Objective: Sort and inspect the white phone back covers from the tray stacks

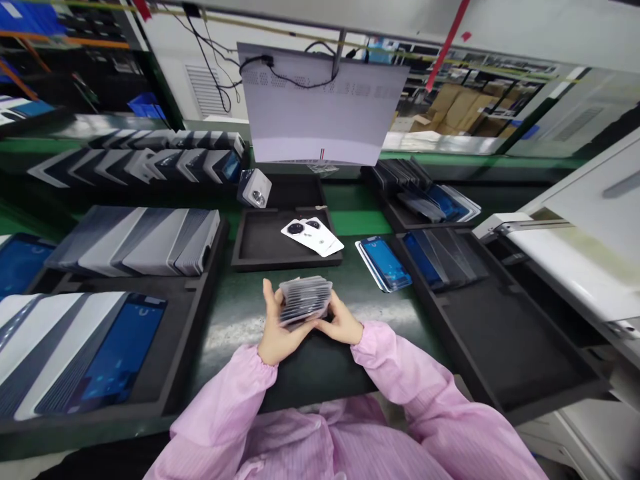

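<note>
Hands meet above the surface (235, 320): our left hand (278, 329) and right hand (342, 321) each close their grip on one end of a stack (305, 300) of thin grey parts. Motion blur hides what the parts are. Beyond, a black tray (260, 243) holds white cards (313, 235); left trays (175, 347) hold panels (135, 240).

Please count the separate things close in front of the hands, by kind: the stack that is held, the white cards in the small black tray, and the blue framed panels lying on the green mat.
Held stack, in left hand and right hand: 1
White cards in the small black tray: 2
Blue framed panels on the green mat: 2, overlapping
Total: 5
</note>
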Motion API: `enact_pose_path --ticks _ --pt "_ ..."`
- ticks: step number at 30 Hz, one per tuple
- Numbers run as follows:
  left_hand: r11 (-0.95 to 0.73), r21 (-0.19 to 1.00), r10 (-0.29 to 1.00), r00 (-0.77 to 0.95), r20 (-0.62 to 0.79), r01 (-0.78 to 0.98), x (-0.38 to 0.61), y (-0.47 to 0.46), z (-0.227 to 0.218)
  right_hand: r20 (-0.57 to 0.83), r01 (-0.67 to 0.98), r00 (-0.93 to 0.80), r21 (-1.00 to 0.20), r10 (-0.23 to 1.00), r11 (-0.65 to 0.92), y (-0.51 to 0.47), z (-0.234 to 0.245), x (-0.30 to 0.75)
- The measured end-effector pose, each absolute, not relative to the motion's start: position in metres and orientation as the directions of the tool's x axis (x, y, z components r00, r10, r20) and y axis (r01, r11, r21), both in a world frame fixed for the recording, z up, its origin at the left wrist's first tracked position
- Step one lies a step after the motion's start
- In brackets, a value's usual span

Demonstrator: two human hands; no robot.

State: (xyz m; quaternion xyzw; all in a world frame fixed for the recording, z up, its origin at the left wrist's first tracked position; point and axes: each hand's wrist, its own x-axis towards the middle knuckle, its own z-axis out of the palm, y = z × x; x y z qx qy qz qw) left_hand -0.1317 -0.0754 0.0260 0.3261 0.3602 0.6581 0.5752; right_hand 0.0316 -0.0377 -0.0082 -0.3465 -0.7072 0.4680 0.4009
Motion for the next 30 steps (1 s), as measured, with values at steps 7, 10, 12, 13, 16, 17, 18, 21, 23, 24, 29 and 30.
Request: enact_pose_path --ticks 7,10,12,13,16,17,18,21,23,24,29,30 --pt "-0.098 0.942 0.980 -0.198 0.035 -0.321 -0.115 -0.079 0.016 0.124 0.058 -0.428 -0.985 0.895 0.164 -0.052 -0.028 0.014" --pt "-0.108 0.929 0.985 -0.166 0.051 -0.354 -0.120 -0.075 0.012 0.065 -0.074 -0.393 -0.997 0.917 0.039 -0.050 -0.015 0.015" --pt "-0.085 0.893 0.992 -0.119 0.035 -0.442 -0.126 -0.071 0.014 -0.031 -0.158 -0.468 -0.980 0.883 -0.118 -0.046 -0.003 0.021" --pt "-0.066 0.868 0.995 -0.095 0.022 -0.491 -0.130 -0.068 0.015 -0.089 -0.188 -0.539 -0.957 0.838 -0.222 -0.044 0.002 0.024" --pt "0.067 0.784 0.998 0.046 -0.050 -0.618 -0.137 -0.065 0.019 -0.182 -0.240 -0.709 -0.847 0.682 -0.475 -0.044 0.011 0.031" --pt "0.137 0.758 0.990 0.123 -0.074 -0.637 -0.138 -0.066 0.020 -0.187 -0.254 -0.729 -0.819 0.659 -0.514 -0.045 0.012 0.032" --pt "0.210 0.739 0.973 0.209 -0.095 -0.640 -0.139 -0.068 0.020 -0.191 -0.259 -0.744 -0.801 0.640 -0.539 -0.047 0.011 0.031" --pt "0.332 0.724 0.921 0.373 -0.111 -0.605 -0.138 -0.074 0.022 -0.209 -0.224 -0.793 -0.774 0.573 -0.593 -0.050 0.007 0.027" --pt "0.326 0.722 0.921 0.376 -0.098 -0.610 -0.137 -0.077 0.023 -0.222 -0.195 -0.812 -0.767 0.539 -0.611 -0.051 0.006 0.025" --pt "0.317 0.717 0.928 0.359 -0.100 -0.621 -0.137 -0.077 0.023 -0.230 -0.186 -0.814 -0.767 0.534 -0.614 -0.051 0.006 0.025" --pt "0.365 0.628 0.931 0.291 -0.223 -0.688 -0.140 -0.073 0.027 -0.291 -0.151 -0.761 -0.789 0.579 -0.595 -0.051 0.014 0.026" --pt "0.376 0.608 0.927 0.289 -0.241 -0.700 -0.140 -0.072 0.027 -0.301 -0.150 -0.745 -0.794 0.595 -0.589 -0.051 0.016 0.026"
